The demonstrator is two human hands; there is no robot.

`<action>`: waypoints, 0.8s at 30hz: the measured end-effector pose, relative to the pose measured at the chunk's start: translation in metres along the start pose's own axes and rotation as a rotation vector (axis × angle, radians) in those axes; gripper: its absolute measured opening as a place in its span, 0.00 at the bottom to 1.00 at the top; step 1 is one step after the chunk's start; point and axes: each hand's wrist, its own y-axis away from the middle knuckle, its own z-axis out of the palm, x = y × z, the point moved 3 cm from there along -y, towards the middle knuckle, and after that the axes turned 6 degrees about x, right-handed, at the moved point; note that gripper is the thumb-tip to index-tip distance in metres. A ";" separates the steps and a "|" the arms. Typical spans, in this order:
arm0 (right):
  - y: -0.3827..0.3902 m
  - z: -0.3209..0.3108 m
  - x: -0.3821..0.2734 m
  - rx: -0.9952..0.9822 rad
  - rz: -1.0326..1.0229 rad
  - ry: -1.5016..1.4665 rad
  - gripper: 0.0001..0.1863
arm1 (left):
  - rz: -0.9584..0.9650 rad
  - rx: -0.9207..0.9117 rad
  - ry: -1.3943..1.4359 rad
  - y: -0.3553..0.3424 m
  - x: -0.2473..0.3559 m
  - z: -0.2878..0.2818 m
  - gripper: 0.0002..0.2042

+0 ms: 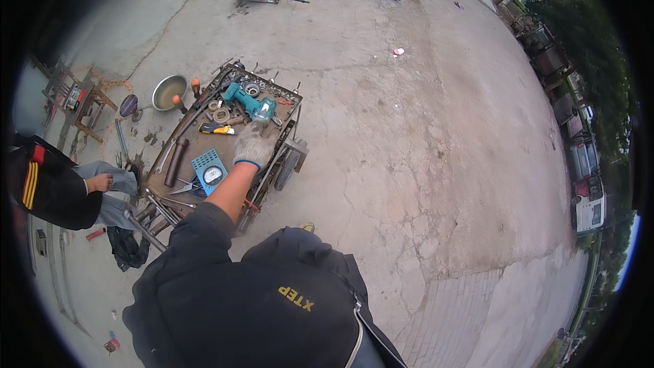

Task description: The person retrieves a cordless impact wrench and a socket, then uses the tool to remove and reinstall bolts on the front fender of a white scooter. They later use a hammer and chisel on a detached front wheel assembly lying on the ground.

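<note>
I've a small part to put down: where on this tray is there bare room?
A bare patch of tray lies between the yellow-and-black tool, brown tube and blue box. Crowded: the far end, around the teal power tool and rings.

The bench (197, 144) stands left of the frame's centre. On it, a power tool (248, 103) lies toward the upper right, just above the left hand (254, 144); a knife (216, 129) lies to the tool's lower left. Farther down the bench, a wrench (165, 157) lies left of a tube (177, 162), and a box (208, 161) to its right. A bowl (169, 93) sits left of the bench's upper end.
</note>
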 end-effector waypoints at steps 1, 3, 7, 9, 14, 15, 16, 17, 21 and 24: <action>0.005 0.010 -0.026 -0.002 -0.017 0.011 0.08 | 0.071 -0.010 0.018 -0.013 0.022 0.008 0.22; 0.015 0.034 -0.083 -0.014 -0.054 0.026 0.09 | 0.259 -0.059 -0.121 -0.045 0.061 0.021 0.22; 0.024 0.079 -0.205 -0.038 -0.116 0.073 0.10 | -0.012 -0.092 -0.140 -0.109 0.093 0.057 0.24; 0.015 0.099 -0.267 -0.053 -0.127 0.111 0.10 | -0.028 -0.073 -0.267 -0.133 0.090 0.071 0.24; -0.030 0.124 -0.470 -0.016 -0.139 0.233 0.12 | -0.483 -0.076 -0.257 -0.157 0.075 0.098 0.28; -0.035 0.129 -0.525 0.005 -0.157 0.255 0.12 | -0.553 -0.091 -0.316 -0.158 0.077 0.100 0.27; -0.036 0.139 -0.586 0.034 -0.200 0.279 0.12 | -0.602 0.035 -0.271 -0.162 0.081 0.097 0.27; -0.029 0.150 -0.656 0.009 -0.218 0.371 0.15 | -0.648 0.077 -0.275 -0.164 0.086 0.096 0.27; 0.049 0.262 -0.886 -0.064 -0.536 0.330 0.12 | -0.779 0.229 -0.297 -0.172 0.097 0.099 0.25; 0.144 0.369 -0.991 -0.133 -0.857 0.408 0.13 | -0.851 0.365 -0.281 -0.194 0.094 0.117 0.24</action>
